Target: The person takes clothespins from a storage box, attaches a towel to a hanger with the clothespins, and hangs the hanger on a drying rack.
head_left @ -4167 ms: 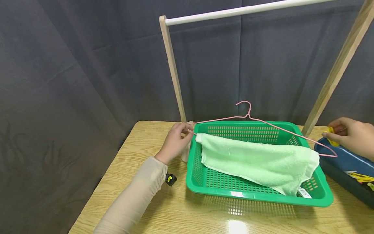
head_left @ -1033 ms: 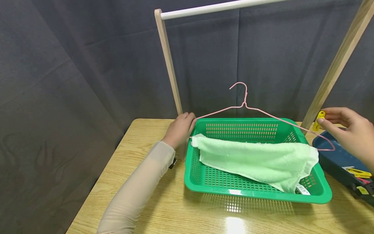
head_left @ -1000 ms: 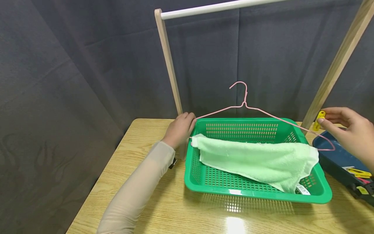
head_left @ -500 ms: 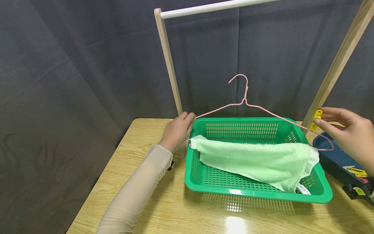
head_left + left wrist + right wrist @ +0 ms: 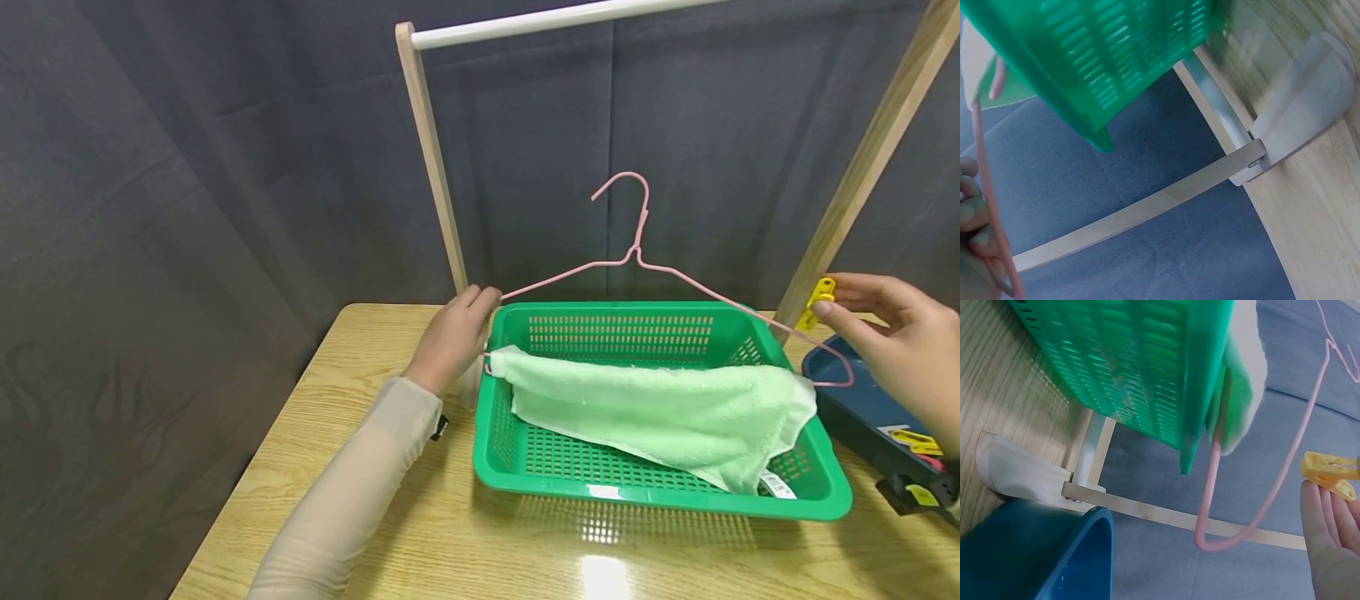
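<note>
A pink wire hanger (image 5: 638, 248) stands hook-up over a green basket (image 5: 562, 488), with a light green towel (image 5: 645, 408) folded over its lower bar. My left hand (image 5: 453, 337) grips the hanger's left corner beside the basket rim; the left wrist view shows curled fingers at the pink wire (image 5: 988, 175). Between thumb and fingers, my right hand (image 5: 903, 337) pinches a yellow clothespin (image 5: 819, 302). That clothespin is just above the hanger's right arm, apart from the wire in the right wrist view. The towel hangs down into the basket.
A wooden rack with a white rod (image 5: 570, 18) rises behind the basket, its posts (image 5: 431, 142) left and right. Right of the basket stands a dark blue bin (image 5: 855, 442) containing another yellow clothespin (image 5: 917, 442). A white tag (image 5: 777, 485) shows in the basket.
The hanger's hook has tilted upward, its left corner still in my left hand. My right hand has brought the yellow clothespin leftward and up from over the blue bin to near the hanger's right arm.
</note>
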`<state>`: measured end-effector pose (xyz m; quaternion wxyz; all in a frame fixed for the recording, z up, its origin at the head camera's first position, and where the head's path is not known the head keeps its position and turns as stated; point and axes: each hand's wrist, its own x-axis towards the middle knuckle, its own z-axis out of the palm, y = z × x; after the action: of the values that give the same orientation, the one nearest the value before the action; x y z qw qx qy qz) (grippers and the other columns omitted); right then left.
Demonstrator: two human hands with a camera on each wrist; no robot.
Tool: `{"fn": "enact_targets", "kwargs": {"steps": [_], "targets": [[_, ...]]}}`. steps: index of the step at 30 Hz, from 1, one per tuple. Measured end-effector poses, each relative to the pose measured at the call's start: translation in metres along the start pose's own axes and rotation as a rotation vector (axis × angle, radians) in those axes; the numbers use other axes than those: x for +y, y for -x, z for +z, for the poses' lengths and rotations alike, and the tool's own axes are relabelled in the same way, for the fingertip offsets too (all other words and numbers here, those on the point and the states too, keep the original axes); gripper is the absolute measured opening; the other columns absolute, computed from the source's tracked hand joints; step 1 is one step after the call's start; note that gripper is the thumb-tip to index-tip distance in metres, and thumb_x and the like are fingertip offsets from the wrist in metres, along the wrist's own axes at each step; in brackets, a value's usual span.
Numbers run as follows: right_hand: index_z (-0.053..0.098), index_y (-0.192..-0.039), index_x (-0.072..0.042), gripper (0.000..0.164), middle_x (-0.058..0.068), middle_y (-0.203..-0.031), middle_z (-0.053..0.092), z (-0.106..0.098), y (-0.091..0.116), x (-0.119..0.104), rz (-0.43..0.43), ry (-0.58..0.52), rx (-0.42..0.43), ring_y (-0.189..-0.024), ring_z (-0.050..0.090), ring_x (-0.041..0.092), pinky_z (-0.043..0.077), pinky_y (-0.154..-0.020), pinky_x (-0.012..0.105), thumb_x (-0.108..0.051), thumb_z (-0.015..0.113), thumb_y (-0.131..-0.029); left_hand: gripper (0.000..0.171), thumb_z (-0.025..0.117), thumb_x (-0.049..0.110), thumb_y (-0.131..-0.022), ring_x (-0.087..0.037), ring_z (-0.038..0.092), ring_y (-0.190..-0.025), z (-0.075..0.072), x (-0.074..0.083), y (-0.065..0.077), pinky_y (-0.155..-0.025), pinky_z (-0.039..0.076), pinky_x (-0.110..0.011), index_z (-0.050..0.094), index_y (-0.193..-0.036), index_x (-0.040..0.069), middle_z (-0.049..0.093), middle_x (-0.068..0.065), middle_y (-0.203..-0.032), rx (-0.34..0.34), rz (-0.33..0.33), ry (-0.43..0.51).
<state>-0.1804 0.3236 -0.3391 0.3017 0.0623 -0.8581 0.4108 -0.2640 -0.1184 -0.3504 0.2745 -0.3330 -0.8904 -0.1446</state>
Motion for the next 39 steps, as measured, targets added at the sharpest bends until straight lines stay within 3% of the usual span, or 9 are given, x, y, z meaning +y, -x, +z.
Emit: {"fn": "enact_targets", "kwargs": {"steps": [6,16,24,34,39], "targets": [[0.058,-0.123,0.002,0.035,-0.024,-0.102,0.055,0.000,0.000,-0.002,-0.053,-0.078,0.020,-0.088,0.053,-0.009,0.039,-0.075,0.001,0.002,0.062,-0.088,0.015,0.049,0.013,-0.099,-0.015,0.053,-0.077,-0.004,-0.001,0.004,-0.073,0.049,-0.026,0.057,-0.111,0.009,0.055,-0.003,-0.091,0.027,-0.006,0.061],[0.056,-0.125,0.004,0.036,-0.021,-0.106,0.056,0.000,0.001,-0.007,-0.120,-0.114,0.031,-0.092,0.054,-0.005,0.040,-0.073,0.001,0.008,0.057,-0.089,0.013,0.054,0.007,-0.095,-0.014,0.049,-0.069,-0.006,-0.002,0.009,-0.063,0.048,-0.025,0.059,-0.107,0.007,0.054,-0.004,-0.084,0.132,0.057,0.061],[0.055,-0.123,0.009,0.036,-0.015,-0.109,0.059,-0.003,0.001,-0.008,-0.148,-0.188,0.046,-0.091,0.057,-0.002,0.043,-0.074,0.004,0.014,0.054,-0.088,0.013,0.054,0.006,-0.095,-0.015,0.052,-0.074,-0.012,-0.002,0.007,-0.065,0.049,-0.025,0.059,-0.108,0.004,0.055,-0.006,-0.087,0.176,0.047,0.073],[0.054,-0.122,0.010,0.036,-0.014,-0.111,0.057,-0.001,0.000,-0.007,-0.199,-0.173,0.047,-0.097,0.056,0.001,0.042,-0.078,0.004,0.016,0.053,-0.087,0.013,0.054,0.007,-0.095,-0.014,0.047,-0.069,-0.023,0.001,0.002,-0.062,0.046,-0.025,0.060,-0.107,0.004,0.053,-0.006,-0.084,0.199,0.027,0.093],[0.053,-0.121,0.014,0.035,-0.009,-0.112,0.059,-0.001,-0.001,-0.006,-0.229,-0.224,0.043,-0.099,0.057,0.003,0.043,-0.078,0.006,0.019,0.053,-0.086,0.013,0.055,0.004,-0.094,-0.016,0.051,-0.070,-0.026,0.001,0.001,-0.064,0.048,-0.026,0.061,-0.106,0.002,0.054,-0.007,-0.085,0.230,0.035,0.087]]}}
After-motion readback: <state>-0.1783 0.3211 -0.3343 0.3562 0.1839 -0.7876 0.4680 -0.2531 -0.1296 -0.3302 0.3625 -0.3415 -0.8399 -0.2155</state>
